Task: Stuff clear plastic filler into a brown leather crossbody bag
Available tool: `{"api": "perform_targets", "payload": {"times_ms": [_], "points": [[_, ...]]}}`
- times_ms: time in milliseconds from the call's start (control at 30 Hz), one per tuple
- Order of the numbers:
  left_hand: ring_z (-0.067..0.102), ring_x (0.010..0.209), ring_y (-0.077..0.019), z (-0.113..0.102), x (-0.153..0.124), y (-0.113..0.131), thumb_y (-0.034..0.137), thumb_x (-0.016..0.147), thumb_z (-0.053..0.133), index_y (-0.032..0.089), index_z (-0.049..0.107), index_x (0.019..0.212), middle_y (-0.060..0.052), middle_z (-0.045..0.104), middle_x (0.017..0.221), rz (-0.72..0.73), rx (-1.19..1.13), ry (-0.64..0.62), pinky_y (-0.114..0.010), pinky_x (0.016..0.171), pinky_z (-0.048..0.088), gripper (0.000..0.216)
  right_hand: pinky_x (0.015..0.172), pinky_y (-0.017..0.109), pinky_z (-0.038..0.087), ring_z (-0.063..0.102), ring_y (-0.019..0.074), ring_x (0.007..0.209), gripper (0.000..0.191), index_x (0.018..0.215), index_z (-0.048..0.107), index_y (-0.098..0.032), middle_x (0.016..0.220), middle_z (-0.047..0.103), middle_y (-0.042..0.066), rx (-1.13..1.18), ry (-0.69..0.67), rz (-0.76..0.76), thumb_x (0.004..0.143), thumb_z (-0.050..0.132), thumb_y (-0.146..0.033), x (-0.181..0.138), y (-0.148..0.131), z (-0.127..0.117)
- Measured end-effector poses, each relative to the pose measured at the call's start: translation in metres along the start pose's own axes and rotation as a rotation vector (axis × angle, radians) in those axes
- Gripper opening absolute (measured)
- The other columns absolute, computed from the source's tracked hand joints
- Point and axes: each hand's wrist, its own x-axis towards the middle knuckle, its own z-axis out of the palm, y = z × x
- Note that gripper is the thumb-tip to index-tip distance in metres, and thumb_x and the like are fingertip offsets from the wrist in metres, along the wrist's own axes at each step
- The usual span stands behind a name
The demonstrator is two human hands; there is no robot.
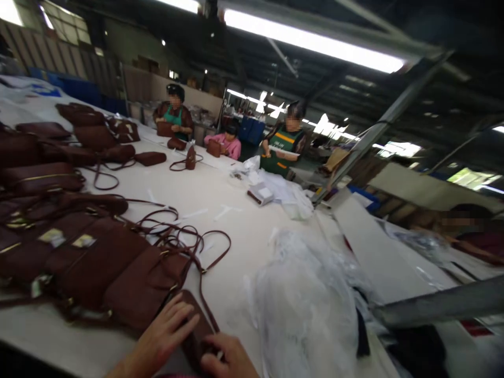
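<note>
the left hand [165, 331] was laid flat, fingers spread, on a brown bag [195, 328] at the table [236, 231] edge. the right hand [228, 357] was curled, pinching the bag's near end, beside clear plastic bags [307, 304].

Fluorescent tubes [315, 44] light a dim factory hall where a long white table [205, 194] runs toward high windows [66, 23] and steel posts [378, 131].

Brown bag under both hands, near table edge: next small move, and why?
Probably slide the brown bag a little toward the person. The left hand lies flat on its flap, the right hand grips its near end, and its strap runs back into the overlapping bags, so it likely needs freeing first.
</note>
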Motion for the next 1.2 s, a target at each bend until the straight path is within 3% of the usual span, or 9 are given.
{"api": "perform_targets", "payload": {"times_ms": [167,300,500,633,700,800,1000,1100,1200], "points": [[0.057,0.113,-0.0218,0.009,-0.005,0.002,0.005,0.094,0.037,0.019,0.067,0.102,-0.007,0.067,0.105,-0.102,0.009,0.050,-0.042,0.113,0.043,0.034,0.094,0.035,0.050,0.069,0.0256,0.103,0.033,0.115,0.074,-0.024,0.111,0.077,0.006,0.094,-0.080,-0.058,0.090,0.054,-0.030,0.002,-0.027,-0.011],[0.059,0.101,-0.0182,0.012,-0.002,0.000,0.008,0.098,0.036,0.021,0.067,0.099,-0.004,0.069,0.098,-0.088,-0.032,0.094,-0.041,0.114,0.040,0.034,0.092,0.034,0.051,0.070,0.0252,0.102,0.034,0.113,0.075,-0.023,0.109,0.078,0.006,0.106,-0.079,-0.056,0.094,0.047,-0.030,0.008,-0.027,-0.026],[0.059,0.096,-0.0167,-0.006,0.013,0.000,0.010,0.101,0.037,0.020,0.064,0.089,-0.002,0.070,0.094,-0.016,-0.058,0.017,-0.036,0.110,0.038,0.031,0.089,0.036,0.052,0.070,0.0291,0.105,0.047,0.135,0.057,-0.014,0.117,0.073,0.016,-0.387,-0.011,-0.120,0.091,0.043,-0.016,0.012,-0.017,-0.006],[0.053,0.075,-0.0170,-0.007,0.023,0.007,0.010,0.095,0.050,0.021,0.060,0.080,0.001,0.062,0.075,-0.014,-0.104,-0.135,-0.035,0.091,0.044,0.021,0.062,0.028,0.046,0.074,0.0260,0.080,0.030,0.108,0.066,-0.018,0.088,0.077,0.011,-0.601,0.054,0.016,0.091,0.043,-0.010,0.024,-0.018,-0.005],[0.052,0.075,-0.0172,-0.009,0.021,0.011,0.010,0.090,0.057,0.021,0.056,0.073,0.002,0.058,0.072,0.031,-0.153,-0.197,-0.037,0.099,0.042,0.020,0.057,0.027,0.039,0.074,0.0244,0.075,0.028,0.093,0.065,-0.019,0.080,0.076,0.010,-0.633,0.152,0.139,0.095,0.039,-0.009,0.030,-0.016,-0.011],[0.056,0.094,-0.0183,-0.020,0.018,0.017,0.008,0.086,0.058,0.022,0.052,0.070,0.004,0.058,0.073,0.035,-0.215,-0.223,-0.043,0.122,0.020,0.022,0.053,0.027,0.034,0.074,0.0234,0.073,0.029,0.094,0.061,-0.019,0.076,0.075,0.010,-0.654,0.242,0.229,0.096,0.035,-0.005,0.037,-0.011,-0.016],[0.055,0.079,-0.0152,-0.031,0.016,0.016,0.008,0.085,0.059,0.023,0.050,0.070,0.008,0.056,0.065,0.017,-0.192,-0.301,-0.042,0.127,0.005,0.023,0.053,0.027,0.036,0.074,0.0230,0.073,0.031,0.094,0.063,-0.020,0.078,0.076,0.008,-0.672,0.192,0.144,0.095,0.037,-0.003,0.036,-0.013,-0.011],[0.055,0.075,-0.0144,-0.022,0.012,0.012,0.014,0.084,0.066,0.024,0.053,0.071,0.008,0.058,0.067,0.001,-0.161,-0.266,-0.040,0.126,0.010,0.021,0.058,0.026,0.043,0.074,0.0235,0.075,0.025,0.102,0.066,-0.021,0.082,0.077,0.007,-0.578,0.176,0.035,0.096,0.043,-0.012,0.032,-0.010,-0.008],[0.061,0.093,-0.0178,-0.013,0.004,0.004,0.016,0.080,0.071,0.025,0.059,0.080,0.003,0.070,0.093,-0.054,-0.115,-0.219,-0.039,0.118,0.032,0.015,0.073,0.029,0.053,0.075,0.0266,0.089,0.030,0.125,0.062,-0.023,0.099,0.078,0.008,-0.384,0.222,-0.023,0.098,0.048,-0.025,0.027,0.008,-0.005]]}}
